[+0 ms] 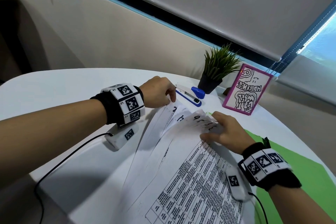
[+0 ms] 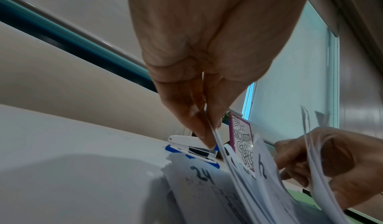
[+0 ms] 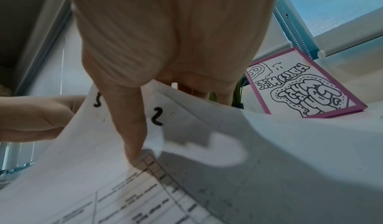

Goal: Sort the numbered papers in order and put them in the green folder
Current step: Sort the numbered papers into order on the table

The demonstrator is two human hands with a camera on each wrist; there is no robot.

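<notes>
A fan of white numbered papers (image 1: pixel 181 151) lies spread on the white table, handwritten numbers at their far corners. My left hand (image 1: pixel 160 92) pinches the top corner of a few lifted sheets (image 2: pixel 217 139) between thumb and fingers; a sheet marked 24 (image 2: pixel 201 175) lies flat below. My right hand (image 1: pixel 223 131) holds the right group of sheets, its thumb (image 3: pixel 132 126) pressing on top beside a written 2 (image 3: pixel 156 117), fingers curled underneath. The green folder (image 1: pixel 294 169) lies flat under the papers at the right.
A blue and white stapler (image 1: pixel 190 95) lies just beyond the left hand. Behind it stand a small potted plant (image 1: pixel 216 71) and a pink-framed drawing (image 1: pixel 247 89). A black cable (image 1: pixel 60 165) runs off the table's near left edge.
</notes>
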